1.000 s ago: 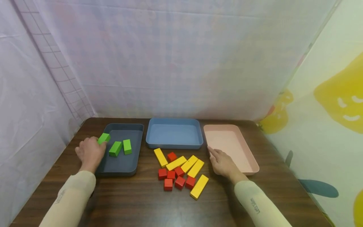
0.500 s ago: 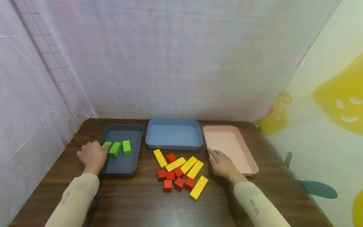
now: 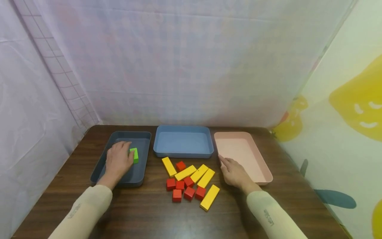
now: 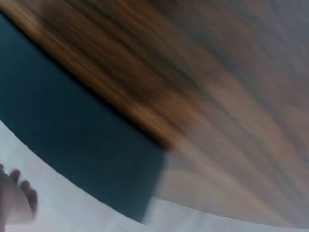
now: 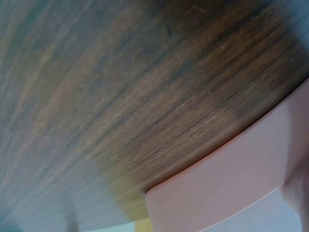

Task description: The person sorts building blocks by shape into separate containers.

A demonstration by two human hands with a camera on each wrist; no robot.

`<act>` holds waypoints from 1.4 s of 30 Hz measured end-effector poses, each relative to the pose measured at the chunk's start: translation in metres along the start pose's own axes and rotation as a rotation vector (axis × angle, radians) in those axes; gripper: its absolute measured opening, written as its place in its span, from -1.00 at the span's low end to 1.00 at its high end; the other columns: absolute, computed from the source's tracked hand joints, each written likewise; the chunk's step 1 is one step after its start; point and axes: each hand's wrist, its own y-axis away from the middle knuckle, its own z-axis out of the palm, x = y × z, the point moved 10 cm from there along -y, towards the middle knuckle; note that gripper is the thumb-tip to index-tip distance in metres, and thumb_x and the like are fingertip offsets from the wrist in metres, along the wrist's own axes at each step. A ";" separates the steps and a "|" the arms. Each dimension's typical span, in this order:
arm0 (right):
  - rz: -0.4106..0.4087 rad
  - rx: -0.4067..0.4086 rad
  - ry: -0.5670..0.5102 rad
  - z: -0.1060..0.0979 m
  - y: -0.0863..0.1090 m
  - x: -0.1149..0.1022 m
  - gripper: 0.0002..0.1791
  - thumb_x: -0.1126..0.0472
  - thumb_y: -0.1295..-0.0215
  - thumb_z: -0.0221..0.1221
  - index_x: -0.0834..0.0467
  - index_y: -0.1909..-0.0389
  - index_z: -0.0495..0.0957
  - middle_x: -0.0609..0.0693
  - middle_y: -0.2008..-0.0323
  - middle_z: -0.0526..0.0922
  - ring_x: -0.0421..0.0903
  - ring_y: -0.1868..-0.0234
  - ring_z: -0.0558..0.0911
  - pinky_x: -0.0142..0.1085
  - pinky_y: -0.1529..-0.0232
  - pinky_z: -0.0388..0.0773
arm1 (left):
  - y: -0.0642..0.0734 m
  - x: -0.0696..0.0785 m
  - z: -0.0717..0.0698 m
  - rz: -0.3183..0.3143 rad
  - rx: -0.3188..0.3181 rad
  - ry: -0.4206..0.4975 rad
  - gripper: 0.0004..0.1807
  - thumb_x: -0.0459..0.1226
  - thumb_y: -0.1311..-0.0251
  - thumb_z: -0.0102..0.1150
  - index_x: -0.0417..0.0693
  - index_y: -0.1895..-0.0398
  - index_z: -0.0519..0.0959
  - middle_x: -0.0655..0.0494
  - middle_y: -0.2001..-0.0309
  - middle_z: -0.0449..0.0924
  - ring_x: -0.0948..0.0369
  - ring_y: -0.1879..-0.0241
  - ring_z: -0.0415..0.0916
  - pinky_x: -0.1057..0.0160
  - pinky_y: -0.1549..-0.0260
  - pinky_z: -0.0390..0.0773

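Note:
My left hand (image 3: 118, 160) is over the dark blue-grey tray (image 3: 140, 177), thumb and index finger apart beside a green block (image 3: 135, 156). It covers the other two green blocks. In the left wrist view its fingers (image 4: 29, 195) show past the wall of the dark tray (image 4: 82, 135). My right hand (image 3: 235, 173) rests at the left rim of the pink tray (image 3: 259, 156), index finger stretched along the edge. In the right wrist view, only part of that hand (image 5: 300, 193) shows beside the tray's wall.
Between the hands, red cubes (image 3: 177, 195) and yellow blocks (image 3: 210, 198) lie in a loose group on the wooden table (image 3: 155, 215). Behind them stands a blue tray (image 3: 183, 142). Curtains (image 3: 191, 66) hang behind the table.
My left hand put a green block down at the dark tray's left side, let go of it and moved right over the blocks. The right hand stayed at the pink tray.

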 end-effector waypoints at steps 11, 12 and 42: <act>0.019 -0.030 -0.013 0.005 0.001 -0.004 -0.45 0.17 -0.53 -0.12 0.17 -0.48 0.25 0.37 -0.29 0.41 0.34 -0.29 0.39 0.20 -0.30 0.26 | 0.013 0.051 0.067 0.182 -0.413 0.078 -0.17 0.04 -0.42 0.05 -0.34 -0.51 0.11 -0.30 -0.51 0.01 -0.19 -0.50 -0.08 -0.19 -0.41 -0.01; 0.016 -0.026 -0.011 0.005 0.000 -0.004 -0.45 0.17 -0.53 -0.12 0.17 -0.48 0.25 0.36 -0.29 0.41 0.34 -0.29 0.40 0.20 -0.30 0.26 | 0.014 0.049 0.069 0.171 -0.419 0.071 -0.17 0.06 -0.42 0.04 -0.34 -0.51 0.10 -0.29 -0.51 0.00 -0.19 -0.50 -0.09 -0.20 -0.41 -0.03; -0.083 0.081 0.023 -0.013 0.002 -0.010 -0.48 0.25 -0.44 -0.04 0.30 -0.38 0.35 0.41 -0.22 0.46 0.36 -0.23 0.45 0.19 -0.26 0.32 | 0.012 0.051 0.091 0.130 -0.488 -0.036 -0.16 0.19 -0.44 -0.14 -0.12 -0.58 0.04 -0.21 -0.57 -0.20 -0.15 -0.54 -0.26 -0.24 -0.42 -0.29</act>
